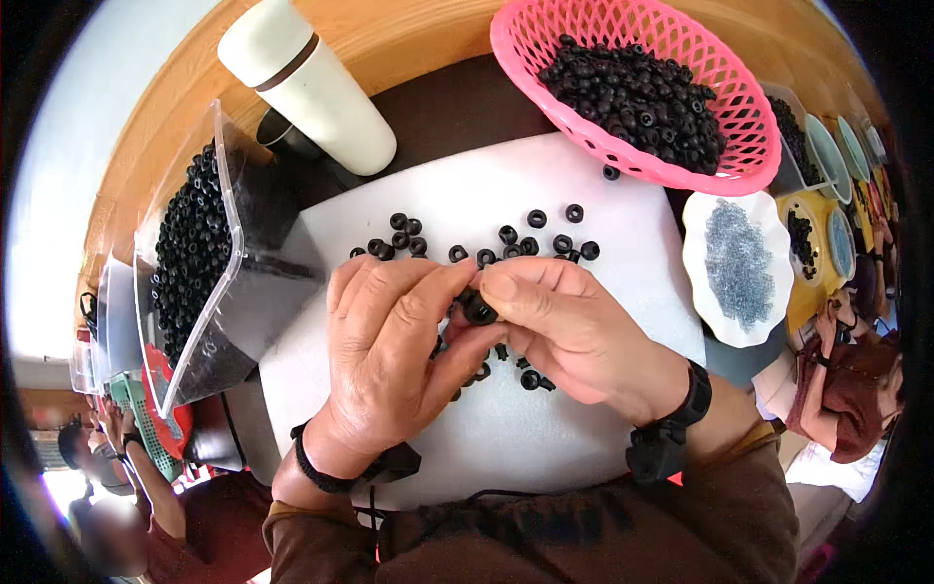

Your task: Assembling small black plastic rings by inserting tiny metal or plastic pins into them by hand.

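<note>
Glossy black ring-shaped piece (479, 310): at your fingertips, over the white flat board (477, 448).
Your left hand (387, 341): thumb and fingers pinching the piece.
Your right hand (579, 331): fingers curled in beside it; grip cannot be told.
Pink latticed basket (751, 146): small black rings (632, 102) heaped inside.

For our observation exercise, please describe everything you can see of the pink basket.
The basket is oval, bright pink and plastic-looking, with latticed walls and a smooth rim. It stands open side up by the far right corner of the white board. Black rings lie heaped inside; neither left hand nor right hand touches it. Its underside is hidden.
</note>
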{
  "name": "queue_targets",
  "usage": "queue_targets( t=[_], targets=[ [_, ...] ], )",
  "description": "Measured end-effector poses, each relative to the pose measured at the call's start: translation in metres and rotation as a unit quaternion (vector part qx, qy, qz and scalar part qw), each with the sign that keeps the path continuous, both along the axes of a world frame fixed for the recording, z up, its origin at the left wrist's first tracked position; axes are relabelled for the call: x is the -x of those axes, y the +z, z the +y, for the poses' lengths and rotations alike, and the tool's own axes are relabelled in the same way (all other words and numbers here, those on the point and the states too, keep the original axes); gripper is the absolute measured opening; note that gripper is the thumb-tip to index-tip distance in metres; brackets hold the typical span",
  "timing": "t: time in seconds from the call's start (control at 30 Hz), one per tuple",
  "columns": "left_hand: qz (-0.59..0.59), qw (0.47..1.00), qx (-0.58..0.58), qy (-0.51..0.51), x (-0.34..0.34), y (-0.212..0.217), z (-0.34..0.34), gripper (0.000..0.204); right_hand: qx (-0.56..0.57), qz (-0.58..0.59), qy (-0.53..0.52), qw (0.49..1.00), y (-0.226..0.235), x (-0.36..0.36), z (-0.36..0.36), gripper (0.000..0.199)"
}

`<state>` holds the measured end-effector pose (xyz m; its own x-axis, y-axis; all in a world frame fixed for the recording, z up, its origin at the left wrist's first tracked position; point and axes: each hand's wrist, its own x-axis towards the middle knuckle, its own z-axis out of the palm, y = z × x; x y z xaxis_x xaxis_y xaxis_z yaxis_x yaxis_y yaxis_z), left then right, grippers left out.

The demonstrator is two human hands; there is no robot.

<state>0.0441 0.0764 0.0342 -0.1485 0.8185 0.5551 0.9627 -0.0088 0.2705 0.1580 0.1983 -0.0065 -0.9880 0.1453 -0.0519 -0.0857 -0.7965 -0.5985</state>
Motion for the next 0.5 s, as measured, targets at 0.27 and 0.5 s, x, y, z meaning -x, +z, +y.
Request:
queue_targets(
  t=[0.27,0.5],
  targets=[
    [0.029,0.999,0.008,0.023,-0.002,-0.014,0.013,0.031,0.03,-0.014,-0.001,0.999,-0.012,0.008,0.008,0.031],
    [-0.309,0.951,-0.017,0.019,-0.021,0.042,0.033,0.027,0.063,-0.094,-0.098,0.989,-0.017,0.009,0.01,0.035]
  ],
)
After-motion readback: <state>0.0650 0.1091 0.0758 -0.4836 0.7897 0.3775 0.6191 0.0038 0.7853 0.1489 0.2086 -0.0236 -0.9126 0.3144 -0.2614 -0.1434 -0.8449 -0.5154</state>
